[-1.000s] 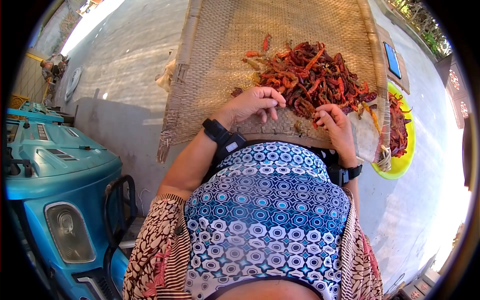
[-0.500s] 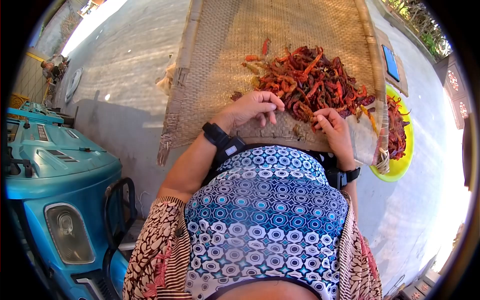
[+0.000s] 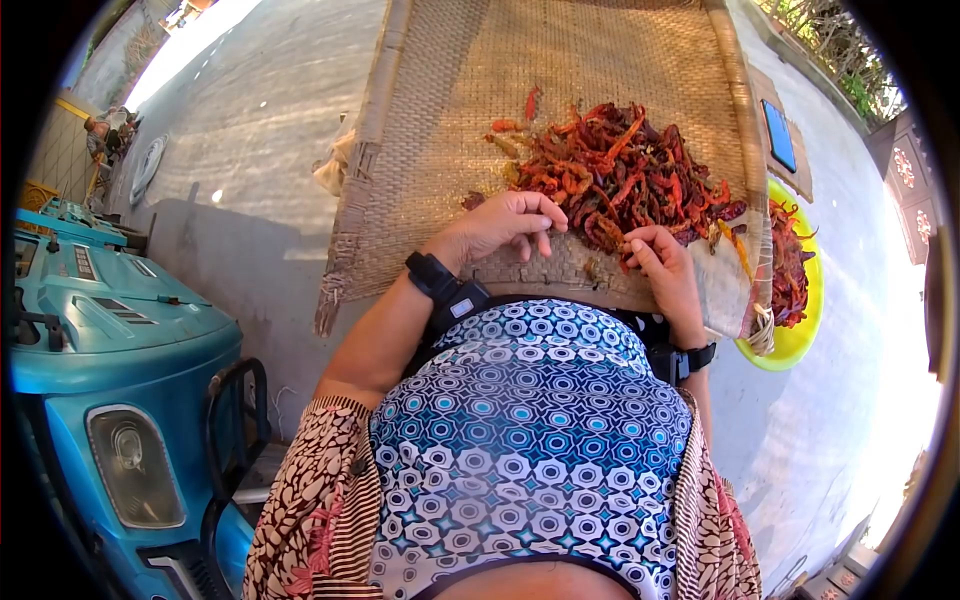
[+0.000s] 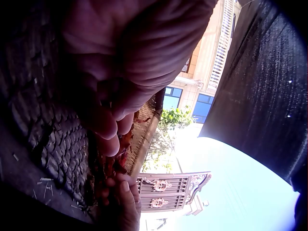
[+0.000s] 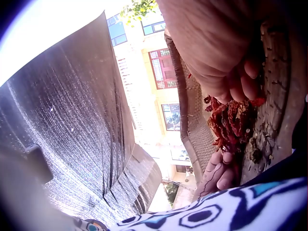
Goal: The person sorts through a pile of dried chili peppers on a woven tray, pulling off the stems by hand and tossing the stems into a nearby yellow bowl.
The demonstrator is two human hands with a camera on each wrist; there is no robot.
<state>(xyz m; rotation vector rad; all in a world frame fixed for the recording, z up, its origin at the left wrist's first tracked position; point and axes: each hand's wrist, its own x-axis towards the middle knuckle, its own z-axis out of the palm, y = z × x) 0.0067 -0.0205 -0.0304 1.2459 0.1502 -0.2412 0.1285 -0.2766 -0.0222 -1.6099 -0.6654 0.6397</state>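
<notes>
A heap of dried red chili peppers (image 3: 640,170) lies on a woven mat (image 3: 440,130) in front of me. My right hand (image 3: 672,285) is at the near edge of the heap and pinches a small red chili (image 3: 628,263) between thumb and fingertips. The left hand (image 3: 500,228) hovers over the mat to the left of the heap, its fingers loosely bent, with nothing showing between them. In the right wrist view, the left fingertips (image 5: 224,159) overlap the lower end of the chili heap. Both wrists wear black straps.
A yellow-green basin (image 3: 816,310) with more red chilies stands right of the mat. Beyond it, a phone (image 3: 778,136) lies on a flat board. A teal vehicle (image 3: 120,340) stands at the left on the concrete floor (image 3: 240,150). Loose chilies are scattered left of the heap.
The mat and heap sit slightly lower in the head view. The right hand stays pinched near the heap, fingers shifting a little; the left hand keeps nearly the same pose.
</notes>
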